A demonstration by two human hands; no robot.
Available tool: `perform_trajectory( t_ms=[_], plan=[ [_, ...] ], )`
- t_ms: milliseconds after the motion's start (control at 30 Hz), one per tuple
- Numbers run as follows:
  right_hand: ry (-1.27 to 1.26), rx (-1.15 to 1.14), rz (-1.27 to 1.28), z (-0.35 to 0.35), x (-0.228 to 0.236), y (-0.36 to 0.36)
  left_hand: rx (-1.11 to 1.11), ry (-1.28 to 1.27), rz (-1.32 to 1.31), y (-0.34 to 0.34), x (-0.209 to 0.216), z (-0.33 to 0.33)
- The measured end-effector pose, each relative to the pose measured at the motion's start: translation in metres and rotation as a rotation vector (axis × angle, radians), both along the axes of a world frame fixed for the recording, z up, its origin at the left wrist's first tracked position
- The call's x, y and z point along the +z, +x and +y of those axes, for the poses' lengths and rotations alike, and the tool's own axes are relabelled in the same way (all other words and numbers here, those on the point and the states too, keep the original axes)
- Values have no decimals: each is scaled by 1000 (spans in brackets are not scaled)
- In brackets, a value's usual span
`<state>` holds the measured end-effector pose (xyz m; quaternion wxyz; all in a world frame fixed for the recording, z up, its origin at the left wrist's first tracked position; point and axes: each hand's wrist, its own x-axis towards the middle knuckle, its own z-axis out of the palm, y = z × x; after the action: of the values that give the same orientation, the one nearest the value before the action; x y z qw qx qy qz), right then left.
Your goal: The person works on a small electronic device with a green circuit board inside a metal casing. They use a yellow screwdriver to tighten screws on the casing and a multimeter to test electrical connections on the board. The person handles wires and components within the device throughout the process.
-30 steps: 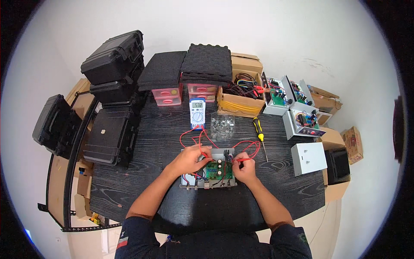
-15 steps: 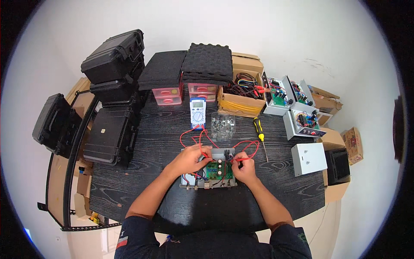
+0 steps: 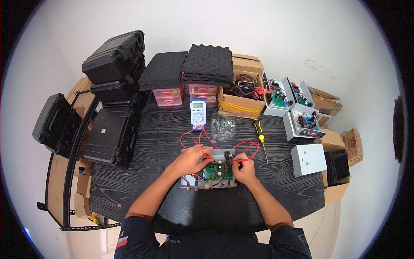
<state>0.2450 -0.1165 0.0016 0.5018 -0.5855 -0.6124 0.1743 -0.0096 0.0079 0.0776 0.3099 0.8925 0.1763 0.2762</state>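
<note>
In front of me an uncovered metal enclosure [image 3: 188,179] holds a green circuit board [image 3: 212,173] with capacitors and wires. My left hand [image 3: 192,159] reaches over its left side, fingers closed on a red test probe [image 3: 205,155]. At the right side my right hand [image 3: 245,168] pinches another red probe [image 3: 242,160], angled in toward the board. The probe tips are too small to make out. Red leads [image 3: 200,140] run from the probes to a blue and white multimeter [image 3: 198,114] lying beyond the enclosure.
A clear bag of small hardware [image 3: 223,127] and a yellow-black screwdriver [image 3: 260,136] lie beyond the enclosure. To the right are a white metal cover [image 3: 309,159] and several opened units [image 3: 304,123]. Black cases [image 3: 110,134] stand left; a cable-filled cardboard box [image 3: 241,105] stands behind.
</note>
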Motion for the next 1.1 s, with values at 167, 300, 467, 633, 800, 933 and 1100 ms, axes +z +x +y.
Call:
perform_trajectory(
  t_ms=[167,300,467,633,800,933,1100],
  plan=[
    [54,12,-8,1,0,0,12,-2,-1,1,5,-2],
    [32,-8,5,1,3,-2,18,-8,-2,2,6,-4],
    [36,7,-7,1,6,-3,13,21,-26,2,3,-2],
    [30,-6,-28,0,6,-1,0,16,-16,2,6,-1],
    [114,-27,5,2,6,-3,6,-59,-19,-2,-1,5],
    [138,-48,33,2,3,-2,9,-128,50,-3,4,3],
    [122,-48,28,2,3,-2,-9,-65,22,-4,3,4]
  ],
)
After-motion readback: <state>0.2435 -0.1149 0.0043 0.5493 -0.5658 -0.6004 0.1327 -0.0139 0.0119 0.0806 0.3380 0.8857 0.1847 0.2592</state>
